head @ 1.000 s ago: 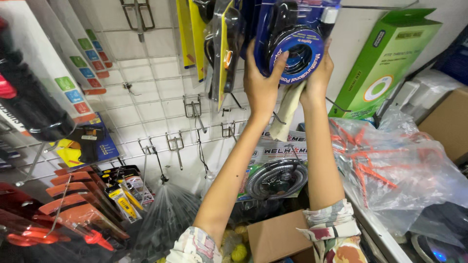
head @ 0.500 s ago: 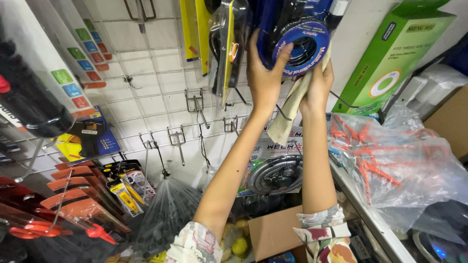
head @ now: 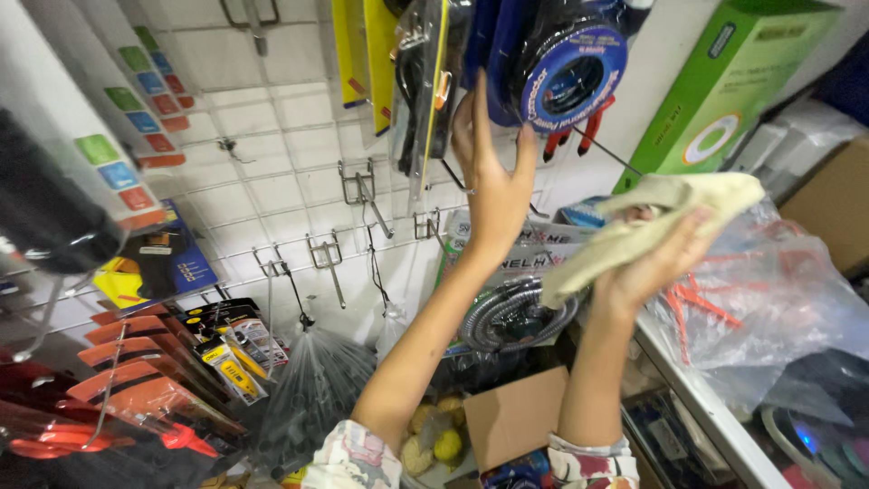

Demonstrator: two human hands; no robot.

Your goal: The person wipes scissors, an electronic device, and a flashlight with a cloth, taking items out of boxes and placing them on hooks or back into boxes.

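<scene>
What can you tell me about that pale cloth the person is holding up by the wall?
The cloth is a cream-yellow rag, soft and woven by its look, folded or bunched into a thick crumpled wad. The right hand grips it from below, fingers curled over its near edge, holding it up in the air and tilted upward to the right. It hangs free of the wall, just right of the left hand and touches nothing else.

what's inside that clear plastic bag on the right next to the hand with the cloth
The clear plastic bag holds orange-red pieces, thin and branching; their kind is unclear through the crinkled film. It lies beside the right hand, which grips a cream cloth. The bag's lower contents are hidden.
</scene>
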